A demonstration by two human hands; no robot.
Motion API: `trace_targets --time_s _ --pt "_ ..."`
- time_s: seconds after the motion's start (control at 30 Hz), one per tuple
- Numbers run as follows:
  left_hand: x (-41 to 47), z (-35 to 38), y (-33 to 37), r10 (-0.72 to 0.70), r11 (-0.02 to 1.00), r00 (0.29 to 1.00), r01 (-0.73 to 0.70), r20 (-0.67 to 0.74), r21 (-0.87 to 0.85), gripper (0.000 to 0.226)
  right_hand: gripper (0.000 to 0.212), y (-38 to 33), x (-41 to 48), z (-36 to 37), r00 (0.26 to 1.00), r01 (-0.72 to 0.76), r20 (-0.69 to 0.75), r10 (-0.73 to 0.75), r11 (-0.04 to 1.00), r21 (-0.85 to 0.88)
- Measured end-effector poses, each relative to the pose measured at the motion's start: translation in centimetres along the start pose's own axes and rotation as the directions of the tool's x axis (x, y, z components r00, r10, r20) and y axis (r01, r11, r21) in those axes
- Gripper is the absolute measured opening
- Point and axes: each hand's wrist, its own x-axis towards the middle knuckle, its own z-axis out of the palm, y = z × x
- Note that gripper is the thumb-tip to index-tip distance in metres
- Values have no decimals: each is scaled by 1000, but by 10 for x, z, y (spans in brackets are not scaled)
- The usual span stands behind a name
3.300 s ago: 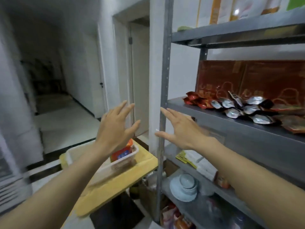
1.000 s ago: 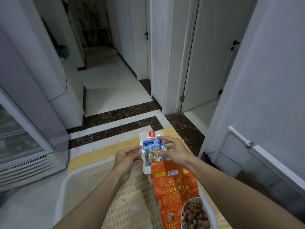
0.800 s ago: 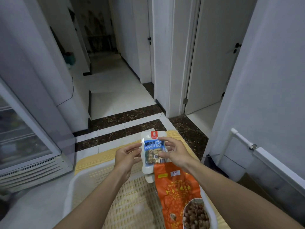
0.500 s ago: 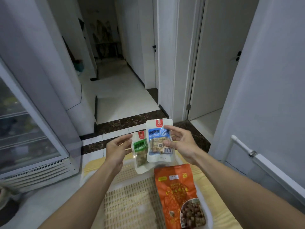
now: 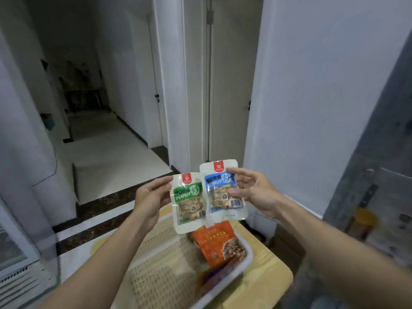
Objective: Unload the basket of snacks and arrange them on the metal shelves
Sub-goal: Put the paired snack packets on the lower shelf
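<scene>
Unloading is under way. The left hand (image 5: 151,197) pinches the green packet (image 5: 189,201) by its edge and the right hand (image 5: 252,192) pinches the blue packet (image 5: 223,192), both held above the basket (image 5: 248,256) at six o'clock. An orange bag (image 5: 218,241) lies inside. Next, I'd say, comes a turn toward three o'clock, where the metal shelves (image 5: 383,139) show only as a blurred grey edge.

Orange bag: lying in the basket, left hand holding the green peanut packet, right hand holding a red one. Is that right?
Not quite. The head view shows the right hand holding the blue peanut packet, not a red one. The rest stands: the orange bag lies in the basket and the left hand holds the green peanut packet.
</scene>
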Motion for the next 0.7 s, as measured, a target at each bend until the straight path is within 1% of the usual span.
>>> trace_targets --time_s 0.2,0.4,0.6,0.7 --pt "-77 22 10 -28 999 982 23 187 31 21 54 -18 -114 3 985 17 -171 -19 1000 -14" --pt "-145 72 21 -33 998 915 9 402 61 20 55 -48 -218 -21 941 79 -320 -108 992 -103" --pt "-223 157 18 -18 999 820 0 572 32 19 56 -76 -345 -70 846 111 -502 -178 981 -160" --pt "-283 212 11 -20 1000 753 18 658 10 18 55 -86 -420 -102 776 100 -598 -199 976 -194"
